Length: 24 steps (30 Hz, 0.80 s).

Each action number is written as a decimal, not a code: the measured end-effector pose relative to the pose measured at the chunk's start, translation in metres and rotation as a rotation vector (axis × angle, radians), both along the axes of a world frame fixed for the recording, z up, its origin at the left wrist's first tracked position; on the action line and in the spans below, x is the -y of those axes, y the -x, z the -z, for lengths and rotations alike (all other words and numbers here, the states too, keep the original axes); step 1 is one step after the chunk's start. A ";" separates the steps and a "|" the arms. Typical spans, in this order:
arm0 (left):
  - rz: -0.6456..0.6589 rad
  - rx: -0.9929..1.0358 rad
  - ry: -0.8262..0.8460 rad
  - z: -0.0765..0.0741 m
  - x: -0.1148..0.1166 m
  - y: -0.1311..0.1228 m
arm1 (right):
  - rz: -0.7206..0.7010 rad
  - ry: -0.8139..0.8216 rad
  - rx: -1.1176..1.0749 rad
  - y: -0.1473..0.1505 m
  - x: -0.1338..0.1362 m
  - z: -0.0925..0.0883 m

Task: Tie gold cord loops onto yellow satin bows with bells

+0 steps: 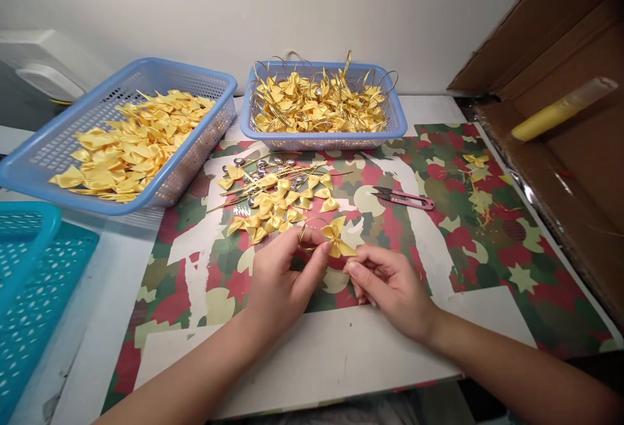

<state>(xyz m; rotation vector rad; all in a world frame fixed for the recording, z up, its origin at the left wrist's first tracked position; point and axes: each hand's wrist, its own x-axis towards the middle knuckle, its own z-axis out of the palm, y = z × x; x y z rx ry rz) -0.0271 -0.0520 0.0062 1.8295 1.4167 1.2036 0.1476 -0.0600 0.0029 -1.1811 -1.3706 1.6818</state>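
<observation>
Item under examination: a yellow satin bow, raised between the two hands above the camouflage-pattern sheet.

Left hand: thumb and forefinger grasp the bow at its left side, near the knot. A thin gold tie loops at the forefinger; whether it is wire or cord cannot be determined.

Right hand: thumb and forefinger pinch the bow at the end of its lower right tail; the remaining fingers are curled.

Handling assessment: the bow is judged very light, soft and slightly slippery, its loops liable to crush and its tail ends to fray. The knot appears the firmest hold; the tails suit only a gentle pinch. The tie is judged springy.

Adjacent: loose yellow bows lie just beyond the left hand; thread snips rest beyond the right.
</observation>
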 end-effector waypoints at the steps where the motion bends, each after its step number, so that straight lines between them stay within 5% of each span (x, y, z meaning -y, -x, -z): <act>1: 0.000 0.017 0.022 0.000 0.000 0.000 | -0.002 -0.004 -0.001 0.000 0.000 0.000; 14: 0.007 0.262 0.308 -0.005 0.001 -0.003 | 0.002 -0.011 0.009 -0.001 0.000 0.001; 24: 0.009 -0.036 -0.012 -0.001 0.002 0.001 | 0.006 -0.042 0.080 -0.001 -0.001 -0.001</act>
